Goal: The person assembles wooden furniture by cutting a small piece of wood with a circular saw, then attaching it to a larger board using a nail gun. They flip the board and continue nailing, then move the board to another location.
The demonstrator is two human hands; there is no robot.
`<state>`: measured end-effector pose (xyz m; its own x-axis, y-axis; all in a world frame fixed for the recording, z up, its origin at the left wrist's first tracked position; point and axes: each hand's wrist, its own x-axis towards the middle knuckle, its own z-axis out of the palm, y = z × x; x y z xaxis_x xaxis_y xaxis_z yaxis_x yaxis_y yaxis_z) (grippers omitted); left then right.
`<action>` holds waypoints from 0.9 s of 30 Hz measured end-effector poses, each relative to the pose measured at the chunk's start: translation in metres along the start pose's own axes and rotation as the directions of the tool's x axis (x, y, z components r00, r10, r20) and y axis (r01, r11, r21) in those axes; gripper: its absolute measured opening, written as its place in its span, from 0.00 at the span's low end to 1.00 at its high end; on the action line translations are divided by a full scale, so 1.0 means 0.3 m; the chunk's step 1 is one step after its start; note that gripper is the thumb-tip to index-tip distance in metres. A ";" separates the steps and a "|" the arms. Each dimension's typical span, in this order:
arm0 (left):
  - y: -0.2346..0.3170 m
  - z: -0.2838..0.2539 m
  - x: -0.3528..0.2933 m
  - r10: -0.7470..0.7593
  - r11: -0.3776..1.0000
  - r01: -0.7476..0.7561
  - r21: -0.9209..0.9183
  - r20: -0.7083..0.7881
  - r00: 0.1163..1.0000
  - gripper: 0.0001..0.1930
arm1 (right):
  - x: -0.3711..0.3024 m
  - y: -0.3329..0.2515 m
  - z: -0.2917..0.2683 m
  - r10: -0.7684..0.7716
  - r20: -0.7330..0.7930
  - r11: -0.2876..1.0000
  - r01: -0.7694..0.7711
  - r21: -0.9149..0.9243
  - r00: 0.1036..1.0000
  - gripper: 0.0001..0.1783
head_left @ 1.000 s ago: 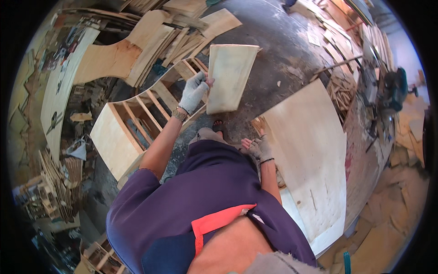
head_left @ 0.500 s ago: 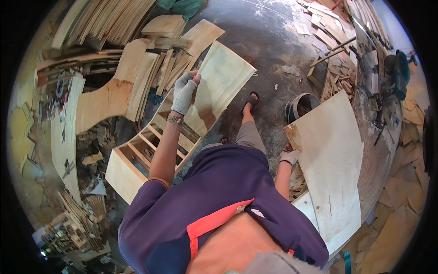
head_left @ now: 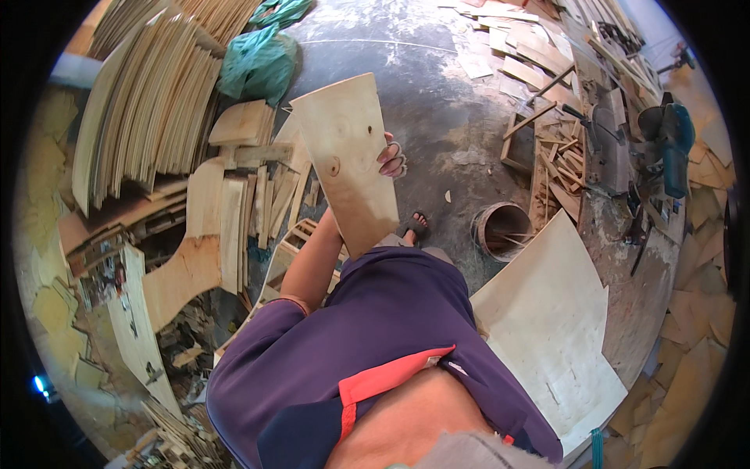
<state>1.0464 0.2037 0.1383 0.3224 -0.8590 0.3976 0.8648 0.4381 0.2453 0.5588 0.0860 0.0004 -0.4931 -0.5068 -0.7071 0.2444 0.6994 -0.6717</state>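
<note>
In front of me my left hand (head_left: 393, 159) grips a plywood panel (head_left: 349, 156) by its right edge. It wears a pale glove with bare fingertips, and its palm and wrist are hidden behind the panel. The panel is raised and tilted, with two dark knots in its face. Below it, partly covered by my forearm, stands a slatted wooden frame (head_left: 275, 275). On my right leans a large pale plywood sheet (head_left: 547, 305). My right hand does not show; the shirt and this sheet cover that side.
A bucket (head_left: 478, 234) holding wood strips stands right of my foot. Beyond it are a box of offcuts (head_left: 558, 156) and a bench with a green power tool (head_left: 678, 148). Stacked curved boards (head_left: 148, 102), a green bag (head_left: 259, 66) and cut plywood pieces (head_left: 187, 270) fill the left.
My left hand has lifted the plywood panel off the slatted frame, tilting it up in front of me. My right hand has gone from view at the large sheet's edge. The view has shifted.
</note>
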 end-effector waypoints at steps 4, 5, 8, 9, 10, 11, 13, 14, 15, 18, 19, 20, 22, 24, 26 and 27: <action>-0.030 -0.061 0.208 0.017 0.999 -0.028 -0.034 -0.283 0.959 0.27 | 0.033 -0.045 0.041 -0.064 -0.119 0.995 0.054 -0.087 0.991 0.32; -0.043 -0.083 0.251 0.017 0.999 -0.027 -0.019 -0.411 0.911 0.27 | 0.036 -0.051 0.044 -0.081 -0.157 0.991 0.063 -0.117 0.984 0.33; -0.051 -0.187 0.384 -0.183 0.978 0.120 -0.173 -0.415 0.891 0.28 | 0.037 -0.061 0.051 -0.149 -0.298 0.968 0.077 -0.239 0.943 0.35; -0.039 -0.233 0.437 -0.228 0.973 0.198 -0.114 -0.399 0.888 0.29 | 0.033 -0.061 0.053 -0.176 -0.347 0.954 0.072 -0.291 0.921 0.35; -0.022 -0.278 0.483 -0.278 0.959 0.275 -0.063 -0.381 0.882 0.30 | 0.025 -0.057 0.053 -0.201 -0.393 0.935 0.056 -0.350 0.897 0.36; -0.007 -0.329 0.539 -0.322 0.939 0.344 -0.009 -0.375 0.869 0.32 | 0.016 -0.050 0.061 -0.223 -0.442 0.915 0.030 -0.403 0.869 0.37; -0.019 -0.433 0.676 -0.378 0.925 0.359 -0.122 -0.250 0.891 0.35 | -0.021 -0.029 0.081 -0.286 -0.525 0.858 -0.029 -0.512 0.802 0.38; -0.033 -0.484 0.766 -0.416 0.904 0.384 -0.186 -0.183 0.891 0.37 | -0.047 -0.018 0.104 -0.302 -0.576 0.833 -0.084 -0.547 0.760 0.39; -0.042 -0.519 0.843 -0.414 0.906 0.386 -0.172 -0.173 0.894 0.41 | -0.081 -0.002 0.134 -0.320 -0.620 0.812 -0.130 -0.569 0.717 0.40; -0.034 -0.589 1.065 -0.378 0.920 0.354 -0.167 -0.147 0.914 0.55 | -0.195 0.019 0.290 -0.365 -0.722 0.775 -0.238 -0.585 0.588 0.42; -0.026 -0.618 1.155 -0.334 0.935 0.304 -0.182 -0.163 0.928 0.61 | -0.226 0.006 0.368 -0.351 -0.734 0.818 -0.191 -0.542 0.582 0.43; -0.014 -0.648 1.242 -0.284 0.949 0.247 -0.195 -0.194 0.939 0.66 | -0.259 -0.023 0.449 -0.402 -0.745 0.769 -0.245 -0.590 0.533 0.43; 0.027 -0.719 1.427 -0.335 0.940 0.338 -0.045 -0.301 0.893 0.71 | -0.308 -0.122 0.641 -0.394 -0.741 0.814 -0.169 -0.556 0.543 0.46; 0.050 -0.803 1.609 -0.428 0.892 0.452 0.024 -0.282 0.859 0.73 | -0.334 -0.298 0.832 -0.465 -0.685 0.863 0.113 -0.492 0.561 0.48; 0.024 -0.881 1.783 -0.582 0.800 0.595 0.078 -0.139 0.801 0.71 | -0.367 -0.528 0.989 -0.641 -0.564 0.768 0.423 -0.481 0.521 0.45; -0.003 -0.907 1.868 -0.697 0.704 0.702 0.108 -0.083 0.712 0.67 | -0.393 -0.671 1.039 -0.717 -0.491 0.697 0.521 -0.493 0.494 0.43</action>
<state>1.3312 -0.3501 0.1203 -0.3413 -0.9392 0.0387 0.7939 -0.2659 0.5469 0.8281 -0.1522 0.1502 -0.8291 -0.5045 0.2408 -0.4983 0.4718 -0.7274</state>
